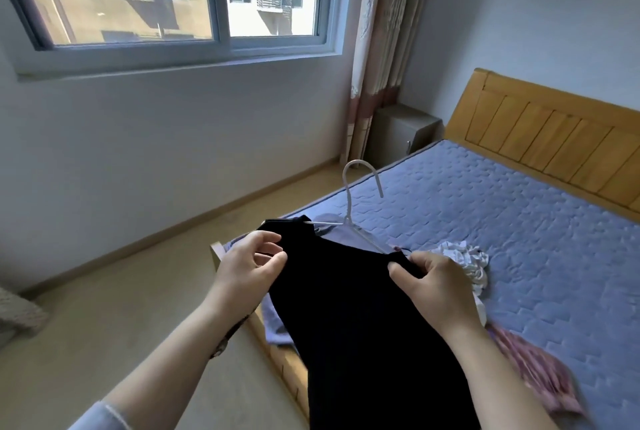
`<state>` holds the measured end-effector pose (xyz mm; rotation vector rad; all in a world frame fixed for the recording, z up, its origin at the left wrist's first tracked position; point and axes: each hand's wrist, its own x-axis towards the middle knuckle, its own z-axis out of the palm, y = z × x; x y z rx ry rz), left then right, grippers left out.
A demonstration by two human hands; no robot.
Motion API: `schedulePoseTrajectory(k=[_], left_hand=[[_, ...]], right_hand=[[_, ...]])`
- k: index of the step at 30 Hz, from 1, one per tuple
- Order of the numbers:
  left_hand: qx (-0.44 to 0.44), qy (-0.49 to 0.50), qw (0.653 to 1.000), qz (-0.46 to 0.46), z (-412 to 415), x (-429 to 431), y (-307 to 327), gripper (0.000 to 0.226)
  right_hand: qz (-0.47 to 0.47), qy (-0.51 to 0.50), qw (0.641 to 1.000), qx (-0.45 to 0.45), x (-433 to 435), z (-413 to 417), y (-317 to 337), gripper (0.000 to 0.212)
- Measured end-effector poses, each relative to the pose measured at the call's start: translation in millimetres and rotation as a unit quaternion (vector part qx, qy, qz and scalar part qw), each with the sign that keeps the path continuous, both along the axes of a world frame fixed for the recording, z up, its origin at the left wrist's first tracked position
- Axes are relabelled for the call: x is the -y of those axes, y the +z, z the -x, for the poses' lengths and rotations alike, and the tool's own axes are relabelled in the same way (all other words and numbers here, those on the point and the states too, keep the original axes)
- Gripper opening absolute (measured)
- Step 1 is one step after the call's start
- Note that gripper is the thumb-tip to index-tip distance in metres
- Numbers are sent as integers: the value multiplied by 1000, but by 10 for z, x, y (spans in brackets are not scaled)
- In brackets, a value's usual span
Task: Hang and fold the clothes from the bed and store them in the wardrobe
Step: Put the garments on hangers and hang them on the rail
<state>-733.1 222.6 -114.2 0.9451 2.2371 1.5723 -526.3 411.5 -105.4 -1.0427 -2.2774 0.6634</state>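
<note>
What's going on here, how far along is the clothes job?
A person is fitting a black garment onto a white hanger over the corner of the bed. The left hand pinches one shoulder of the garment and the right hand holds the other, with the hanger's hook sticking up above the neckline. A crumpled white garment, a pink striped garment and a pale blue garment lie on the bed, not yet folded or hung. No wardrobe is in view.
</note>
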Motion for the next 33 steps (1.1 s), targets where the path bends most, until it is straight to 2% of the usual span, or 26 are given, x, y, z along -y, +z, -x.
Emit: schedulePoseTrajectory(k=[14,17,22,28,33], left_hand=[[18,-167,984,54,1511,-510,-303,18],[20,-204,977,63,1558,-739,-305,19],[31,-265,961,68,1479,-1280,-330,19],[15,-293,951,92,1408,-1908,-481,18],[10,-318,942,110,1318,-2316,-620,19]], right_hand=[[21,-199,979,30,318,800,-292,34],[34,-234,971,21,318,760,-356,30],[47,-291,955,31,88,626,-500,40],[92,-314,944,30,-383,412,-730,35],[125,-340,932,26,-608,314,-935,44]])
